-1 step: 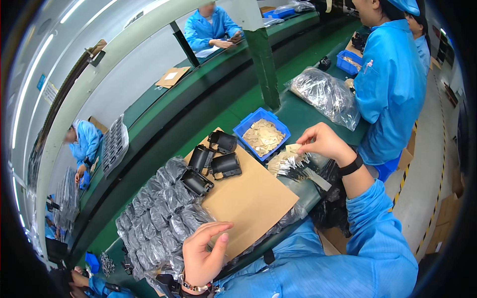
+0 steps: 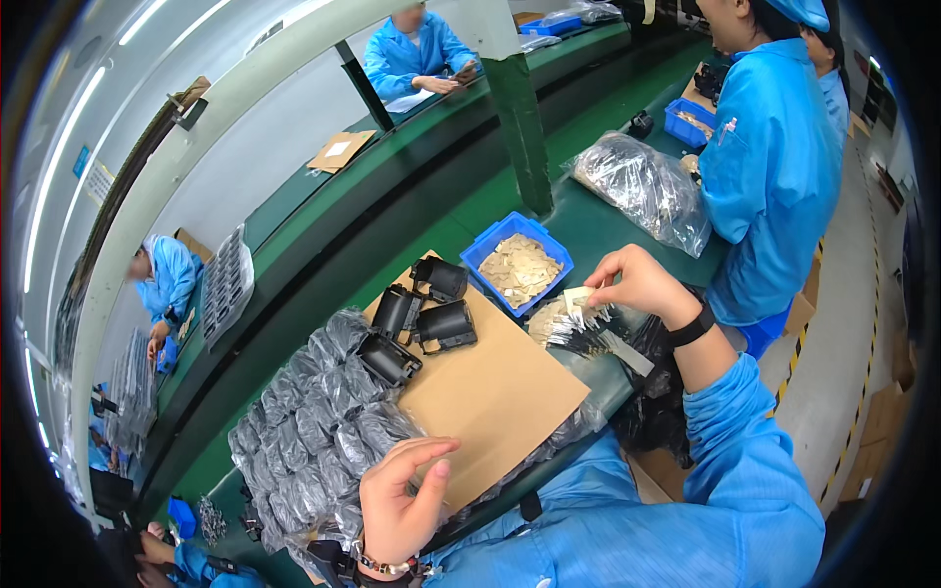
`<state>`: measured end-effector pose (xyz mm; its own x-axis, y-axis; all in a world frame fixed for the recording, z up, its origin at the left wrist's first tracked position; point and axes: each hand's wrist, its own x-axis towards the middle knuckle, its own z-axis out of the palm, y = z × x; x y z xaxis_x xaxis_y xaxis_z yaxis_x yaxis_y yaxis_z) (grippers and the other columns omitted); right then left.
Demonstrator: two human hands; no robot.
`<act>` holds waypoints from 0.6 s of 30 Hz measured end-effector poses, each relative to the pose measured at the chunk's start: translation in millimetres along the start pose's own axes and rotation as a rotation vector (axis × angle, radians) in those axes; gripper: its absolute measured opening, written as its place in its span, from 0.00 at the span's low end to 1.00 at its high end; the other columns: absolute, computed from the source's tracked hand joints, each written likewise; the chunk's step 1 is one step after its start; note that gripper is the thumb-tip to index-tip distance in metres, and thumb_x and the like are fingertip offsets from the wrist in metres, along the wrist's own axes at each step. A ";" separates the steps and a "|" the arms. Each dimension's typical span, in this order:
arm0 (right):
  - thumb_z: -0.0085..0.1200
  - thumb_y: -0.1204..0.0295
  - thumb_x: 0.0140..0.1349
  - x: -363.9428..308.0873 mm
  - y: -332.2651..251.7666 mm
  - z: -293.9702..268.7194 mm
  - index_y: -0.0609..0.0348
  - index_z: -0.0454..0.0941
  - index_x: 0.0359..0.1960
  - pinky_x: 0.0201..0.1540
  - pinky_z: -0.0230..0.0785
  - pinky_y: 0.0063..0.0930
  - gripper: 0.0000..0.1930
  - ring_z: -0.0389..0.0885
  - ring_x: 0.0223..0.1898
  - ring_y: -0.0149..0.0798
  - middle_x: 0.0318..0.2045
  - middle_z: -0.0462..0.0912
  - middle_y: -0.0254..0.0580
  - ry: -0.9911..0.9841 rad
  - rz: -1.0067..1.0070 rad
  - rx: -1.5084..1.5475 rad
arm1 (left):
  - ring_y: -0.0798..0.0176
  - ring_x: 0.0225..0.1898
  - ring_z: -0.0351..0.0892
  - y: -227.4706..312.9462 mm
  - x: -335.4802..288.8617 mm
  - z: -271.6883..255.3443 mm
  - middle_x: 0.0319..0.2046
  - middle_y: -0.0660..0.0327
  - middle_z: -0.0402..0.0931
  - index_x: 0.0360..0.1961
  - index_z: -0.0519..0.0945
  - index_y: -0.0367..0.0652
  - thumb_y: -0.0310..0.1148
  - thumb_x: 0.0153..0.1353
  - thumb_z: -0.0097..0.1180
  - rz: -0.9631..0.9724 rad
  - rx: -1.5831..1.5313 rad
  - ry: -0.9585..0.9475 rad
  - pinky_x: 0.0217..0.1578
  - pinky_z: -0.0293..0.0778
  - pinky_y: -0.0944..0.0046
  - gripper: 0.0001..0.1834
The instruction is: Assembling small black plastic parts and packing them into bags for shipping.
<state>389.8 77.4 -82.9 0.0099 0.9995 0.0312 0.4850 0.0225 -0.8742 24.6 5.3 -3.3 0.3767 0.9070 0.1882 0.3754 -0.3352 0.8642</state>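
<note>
A cream tab point(image 2: 577, 297) is pinched by the right hand point(image 2: 635, 282); the left hand point(image 2: 402, 498) is held unclenched near the cardboard point(image 2: 495, 402).

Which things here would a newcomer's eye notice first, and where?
Probably the blue plastic bin, heaped with pale flat pieces, beyond the brown cardboard sheet. Next, the four black housings at that sheet's far left end, beside rows of plastic-wrapped parts. Then, right of the bin, the right hand pinching a pale piece by a loose pile.

Small pieces point(image 2: 545, 325) lie beside the bin point(image 2: 472, 258), right of cardboard point(image 2: 490, 402).
</note>
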 end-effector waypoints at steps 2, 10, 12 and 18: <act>0.67 0.77 0.41 -1.3 2.7 0.1 0.65 0.83 0.30 0.30 0.67 0.21 0.11 0.76 0.25 0.27 0.26 0.81 0.40 0.025 0.017 0.055 | 0.57 0.40 0.80 -1.6 -0.2 -0.6 0.36 0.53 0.81 0.36 0.80 0.34 0.22 0.54 0.55 -0.017 -0.035 0.007 0.45 0.71 0.64 0.08; 0.64 0.78 0.44 -24.7 -62.2 28.3 0.63 0.83 0.30 0.34 0.69 0.22 0.09 0.78 0.31 0.30 0.27 0.81 0.38 -0.027 -0.345 0.277 | 0.60 0.42 0.78 2.3 6.5 5.7 0.39 0.52 0.79 0.41 0.78 0.33 0.22 0.56 0.53 -0.034 0.017 -0.028 0.45 0.70 0.65 0.11; 0.63 0.77 0.46 -38.3 -98.1 48.9 0.62 0.82 0.31 0.37 0.69 0.26 0.09 0.78 0.33 0.37 0.28 0.80 0.41 -0.102 -0.502 0.213 | 0.63 0.44 0.76 1.0 4.6 10.4 0.40 0.52 0.78 0.45 0.76 0.30 0.21 0.58 0.52 -0.008 -0.036 -0.016 0.46 0.69 0.67 0.13; 0.64 0.77 0.45 -58.9 -127.4 88.4 0.60 0.82 0.33 0.37 0.68 0.28 0.11 0.77 0.33 0.39 0.29 0.79 0.39 -0.115 -0.604 0.116 | 0.68 0.38 0.77 -11.9 1.4 20.3 0.35 0.56 0.78 0.39 0.78 0.30 0.19 0.57 0.56 -0.077 -0.247 0.072 0.39 0.71 0.72 0.08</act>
<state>250.1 17.8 -16.1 -0.3335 0.8057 0.4896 0.2771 0.5801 -0.7659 37.9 5.4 -22.7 0.2908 0.9461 0.1427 0.1793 -0.2004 0.9632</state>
